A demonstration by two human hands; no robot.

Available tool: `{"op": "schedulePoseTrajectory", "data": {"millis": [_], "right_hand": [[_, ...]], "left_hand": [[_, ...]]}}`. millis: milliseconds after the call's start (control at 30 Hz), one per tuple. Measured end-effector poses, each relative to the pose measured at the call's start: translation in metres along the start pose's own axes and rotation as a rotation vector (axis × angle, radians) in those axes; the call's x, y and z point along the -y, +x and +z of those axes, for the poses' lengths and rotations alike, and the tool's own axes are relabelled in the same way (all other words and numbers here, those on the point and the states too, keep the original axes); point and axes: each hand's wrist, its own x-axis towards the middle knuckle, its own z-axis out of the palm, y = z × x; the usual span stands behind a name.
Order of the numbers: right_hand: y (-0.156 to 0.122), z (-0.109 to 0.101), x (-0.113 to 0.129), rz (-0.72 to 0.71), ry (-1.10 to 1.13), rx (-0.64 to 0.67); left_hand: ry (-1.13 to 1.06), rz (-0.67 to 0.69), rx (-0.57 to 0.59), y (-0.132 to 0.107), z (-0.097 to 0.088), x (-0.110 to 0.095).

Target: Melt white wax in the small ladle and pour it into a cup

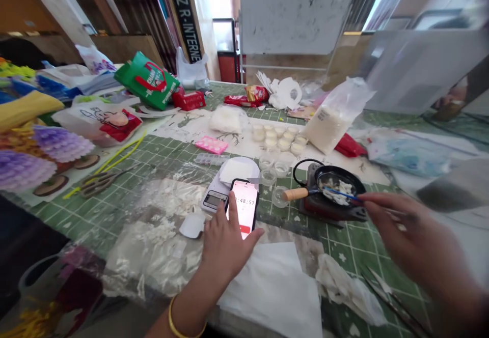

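Note:
My left hand (229,244) is spread over a phone (247,208) whose screen shows a running time. A finger lies over the screen's left side, and the thumb is near its lower right corner. The phone is in front of a white kitchen scale (248,167) with white paper on its plate. My right hand (416,241), blurred, pinches a thin blue stick (340,193). Its tip is among white flakes (344,190) in a small black frying pan (357,177) with a wooden handle (295,194). The pan rests on a small hot plate (315,208).
Clear cups (280,195) and several white-filled cups (283,143) stand behind the phone. A bag of white grains (330,124) is at the back right. Plastic with white flakes (156,246) lies left, scissors (101,180) beyond. White sheets (278,287) and metal tongs (393,297) lie in front.

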Motion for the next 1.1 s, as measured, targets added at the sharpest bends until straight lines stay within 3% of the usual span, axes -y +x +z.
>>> {"op": "schedulePoseTrajectory", "data": {"millis": [167,300,533,767,967,1100], "right_hand": [[0.010,-0.008,0.010,-0.021,-0.018,0.000],[0.013,-0.007,0.010,-0.007,0.114,0.059],[0.010,-0.017,0.013,0.019,0.115,0.049],[0.003,-0.031,0.013,0.058,0.060,-0.070],[0.001,-0.026,0.010,0.068,0.092,0.009],[0.002,-0.024,0.010,0.058,0.088,-0.045]], "left_hand": [[0.186,-0.060,0.007,0.011,0.002,-0.016],[0.233,-0.079,-0.032,0.014,0.001,-0.022],[0.287,-0.061,-0.052,0.017,0.001,-0.031],[0.229,-0.076,-0.059,0.019,0.004,-0.029],[0.192,-0.089,-0.071,0.019,0.003,-0.022],[0.154,-0.080,-0.060,0.016,0.001,-0.018]]}}
